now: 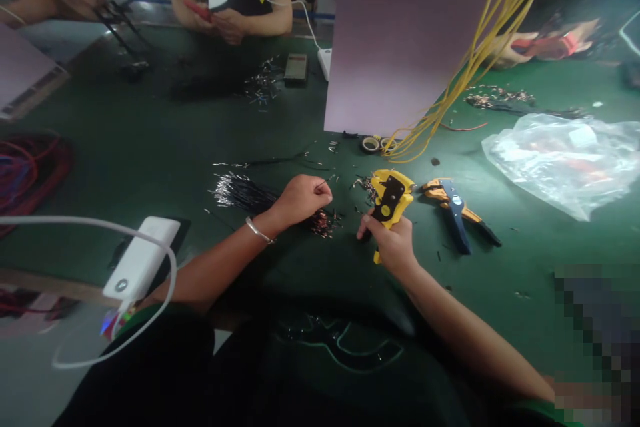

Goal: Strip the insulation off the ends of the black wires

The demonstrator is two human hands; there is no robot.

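Note:
My left hand (pixel 305 199) pinches a thin dark wire (pixel 325 183) above a bundle of black wires (pixel 250 193), whose silvery ends fan out at the left and coppery ends (pixel 324 223) show below the hand. Wrapped round the handle of a yellow and black wire stripper (pixel 393 197) is my right hand (pixel 393 240); the tool's head points up and away from me. Small scraps (pixel 367 185) lie by the tool's head. Just to the right rests a second stripper, blue and orange (pixel 456 210).
A purple panel (pixel 395 40) stands ahead, with yellow wires (pixel 450 93) hanging beside it. Rolls of tape (pixel 371 144) lie at its foot. A plastic bag (pixel 565 160) is at the right, a white power bank (pixel 143 257) at the left. Other people's hands work across the table (pixel 150 127).

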